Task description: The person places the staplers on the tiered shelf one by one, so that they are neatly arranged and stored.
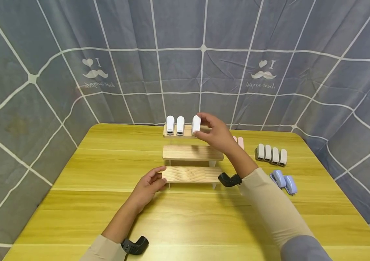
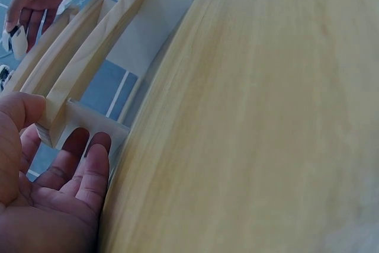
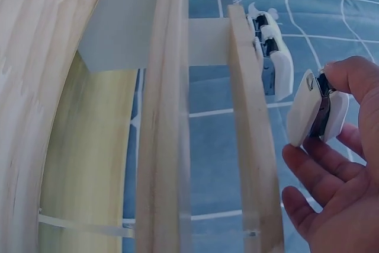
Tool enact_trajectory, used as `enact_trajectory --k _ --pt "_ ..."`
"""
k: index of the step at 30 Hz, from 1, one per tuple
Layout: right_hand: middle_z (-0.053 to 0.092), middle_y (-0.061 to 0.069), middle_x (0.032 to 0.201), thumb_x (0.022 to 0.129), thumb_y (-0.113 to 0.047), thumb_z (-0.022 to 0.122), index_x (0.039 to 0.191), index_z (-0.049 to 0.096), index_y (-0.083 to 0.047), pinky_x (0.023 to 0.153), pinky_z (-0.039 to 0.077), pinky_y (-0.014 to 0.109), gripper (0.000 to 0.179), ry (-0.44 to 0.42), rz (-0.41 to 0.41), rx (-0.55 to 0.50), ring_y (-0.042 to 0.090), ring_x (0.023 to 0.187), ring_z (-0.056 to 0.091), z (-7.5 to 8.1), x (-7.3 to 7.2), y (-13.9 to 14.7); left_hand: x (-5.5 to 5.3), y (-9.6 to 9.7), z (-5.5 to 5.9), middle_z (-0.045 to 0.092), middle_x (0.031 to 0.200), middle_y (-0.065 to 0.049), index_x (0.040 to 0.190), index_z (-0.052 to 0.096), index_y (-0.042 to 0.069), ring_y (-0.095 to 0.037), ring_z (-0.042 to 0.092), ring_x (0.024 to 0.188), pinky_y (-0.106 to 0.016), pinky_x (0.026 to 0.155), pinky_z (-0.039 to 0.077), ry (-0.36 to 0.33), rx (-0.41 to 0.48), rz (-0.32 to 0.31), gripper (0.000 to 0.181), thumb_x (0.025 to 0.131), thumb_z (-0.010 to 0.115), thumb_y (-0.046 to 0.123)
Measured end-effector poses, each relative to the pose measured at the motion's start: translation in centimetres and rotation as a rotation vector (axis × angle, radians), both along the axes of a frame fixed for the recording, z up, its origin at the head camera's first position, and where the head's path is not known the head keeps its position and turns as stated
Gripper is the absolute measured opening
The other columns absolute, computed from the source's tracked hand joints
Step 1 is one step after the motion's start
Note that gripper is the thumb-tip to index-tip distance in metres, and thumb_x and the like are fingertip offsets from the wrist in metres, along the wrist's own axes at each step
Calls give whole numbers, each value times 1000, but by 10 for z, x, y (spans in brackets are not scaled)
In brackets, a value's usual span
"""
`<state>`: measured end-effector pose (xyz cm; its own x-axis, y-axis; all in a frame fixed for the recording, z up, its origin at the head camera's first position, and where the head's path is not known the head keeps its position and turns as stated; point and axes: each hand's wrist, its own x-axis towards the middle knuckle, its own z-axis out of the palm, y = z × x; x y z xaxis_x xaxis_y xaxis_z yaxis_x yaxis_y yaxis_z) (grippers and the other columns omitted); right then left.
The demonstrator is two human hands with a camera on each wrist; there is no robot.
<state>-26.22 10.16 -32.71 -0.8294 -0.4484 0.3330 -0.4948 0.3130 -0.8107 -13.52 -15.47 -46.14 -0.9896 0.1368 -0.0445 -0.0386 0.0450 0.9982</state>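
My right hand (image 1: 216, 133) pinches a white stapler (image 1: 196, 124) between thumb and fingers at the top shelf of a three-step wooden rack. In the right wrist view this stapler (image 3: 317, 109) is a little apart from the top board (image 3: 251, 122). Two more white staplers (image 1: 170, 125) stand side by side on the left part of that board. My left hand (image 1: 147, 186) holds the left end of the lowest board (image 1: 191, 174); in the left wrist view the thumb lies on the board's end and the fingers are beneath, near a pale support panel (image 2: 98, 119).
Right of the rack, several white-topped staplers (image 1: 271, 154) stand in a row on the wooden table (image 1: 106, 163). Two blue staplers (image 1: 284, 181) lie nearer me. Pink staplers (image 1: 240, 142) show partly behind my right forearm. A grey checked curtain (image 1: 185, 72) surrounds the back and sides.
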Motion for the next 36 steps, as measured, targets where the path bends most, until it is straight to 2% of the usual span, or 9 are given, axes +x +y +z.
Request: enact_trajectory --k 16,25,32,36 --pt "58 9 131 89 -17 74 146 46 -5 95 52 40 64 -6 -22 66 23 122 57 -5 -11 -11 2 2 4 58 120 -16 144 49 8 -26 59 107 -33 92 54 6 -6 4 46 99 59 6" --pt "58 12 133 89 -12 72 146 45 -4 98 50 38 64 -23 -30 30 25 123 57 -9 -12 -15 2 2 4 58 122 -16 145 48 8 -26 59 108 -35 93 54 4 -7 1 47 99 59 7" --pt "55 13 138 91 -15 71 147 43 -2 103 47 35 64 22 -30 100 25 126 55 -11 -14 -17 2 2 3 57 122 -16 145 48 8 -25 59 107 -35 93 54 5 -4 6 47 99 59 7" --pt "52 12 142 92 -17 70 149 41 -3 105 45 35 65 20 -25 129 24 128 53 -11 -14 -17 1 2 3 57 122 -16 145 48 7 -25 59 107 -35 93 54 7 -5 6 48 99 60 8"
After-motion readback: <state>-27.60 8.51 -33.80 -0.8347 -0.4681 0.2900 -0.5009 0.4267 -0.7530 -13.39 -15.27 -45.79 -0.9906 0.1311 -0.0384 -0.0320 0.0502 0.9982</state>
